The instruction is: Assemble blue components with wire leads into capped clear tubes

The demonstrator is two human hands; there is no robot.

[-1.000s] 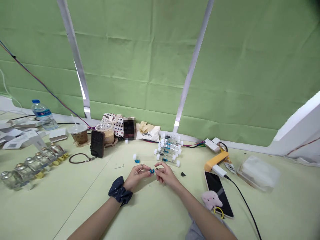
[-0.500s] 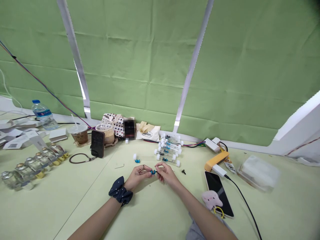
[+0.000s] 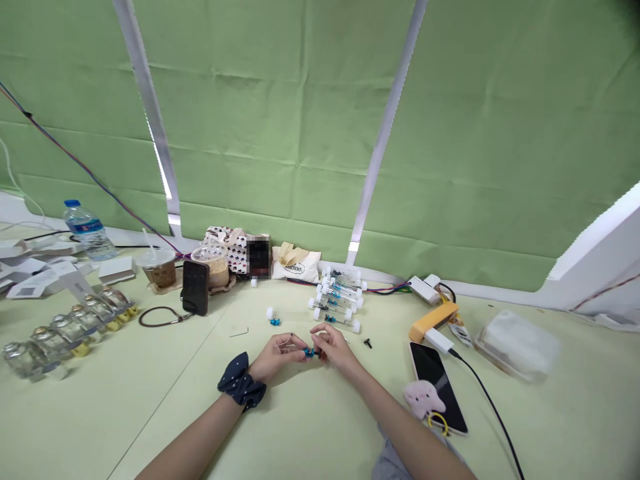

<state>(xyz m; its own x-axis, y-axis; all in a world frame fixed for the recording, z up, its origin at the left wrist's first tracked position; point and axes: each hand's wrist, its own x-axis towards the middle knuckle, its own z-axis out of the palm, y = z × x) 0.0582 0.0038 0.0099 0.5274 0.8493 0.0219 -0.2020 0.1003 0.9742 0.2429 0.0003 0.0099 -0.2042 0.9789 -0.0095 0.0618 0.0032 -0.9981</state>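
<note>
My left hand (image 3: 274, 357) is closed, its fingertips pinching a small blue metal part (image 3: 309, 352). A thin pale strand or rod shows at its fingers, too fine to make out. My right hand (image 3: 334, 348) is also closed, its fingers at the dark end of that same part, where a short black piece sticks out. Its thumb and fingers partly hide the grip. To the right of it lies a black screw (image 3: 368, 343). Beyond my left hand are another blue part (image 3: 275, 321) and a white cap (image 3: 271, 312). An L-shaped hex key (image 3: 239, 332) lies to the left.
Clear tubes with white caps (image 3: 337, 300) are stacked behind my hands. A black phone (image 3: 194, 288), a drink cup (image 3: 159, 268) and several glass jars (image 3: 65, 327) stand left. On the right are a larger phone (image 3: 435, 373), an orange block (image 3: 434, 321) and a clear plastic box (image 3: 520, 347).
The blue part has shifted slightly right and down, toward me, between my fingertips. My left fingers have moved a little with it; my right hand stays at its end.
</note>
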